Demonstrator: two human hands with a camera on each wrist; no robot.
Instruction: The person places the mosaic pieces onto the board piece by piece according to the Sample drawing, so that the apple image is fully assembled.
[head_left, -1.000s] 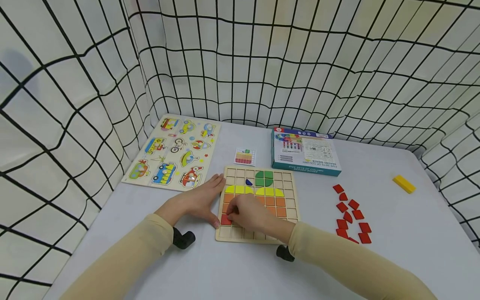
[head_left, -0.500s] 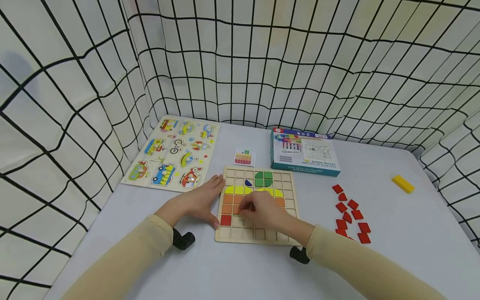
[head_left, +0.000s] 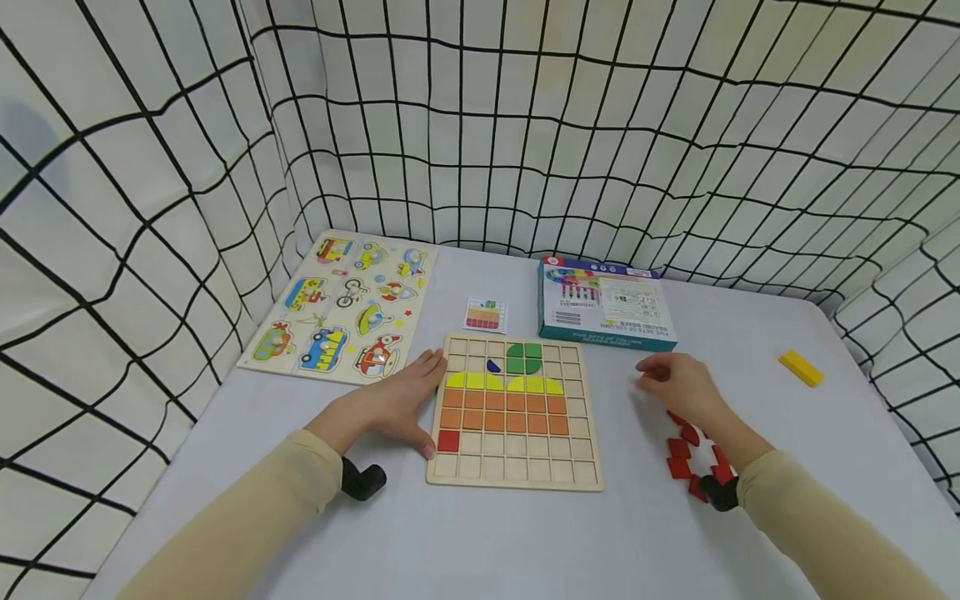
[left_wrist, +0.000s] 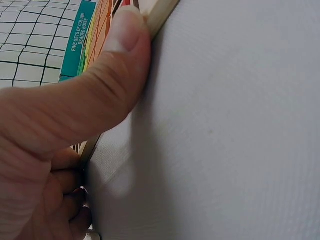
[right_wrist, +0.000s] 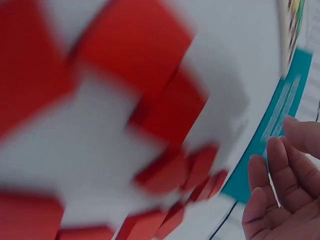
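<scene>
A wooden grid board lies flat at the middle of the table. Its cells hold green tiles, yellow rounded tiles, two rows of orange tiles, one small blue piece and one red square tile. My left hand rests against the board's left side, thumb on its edge and fingers spread. To the right, my right hand hovers near the far end of the loose red tiles, fingers loosely bent and nothing between them. My forearm hides some of these tiles.
Behind the board lie a small pattern card and a teal box. A vehicle puzzle board is at the back left, a yellow block at the far right. Black netting stands around the table.
My right hand has left the board and moved right to the red tiles. The red square tile sits uncovered in its cell. My left hand stays at the board's edge.
</scene>
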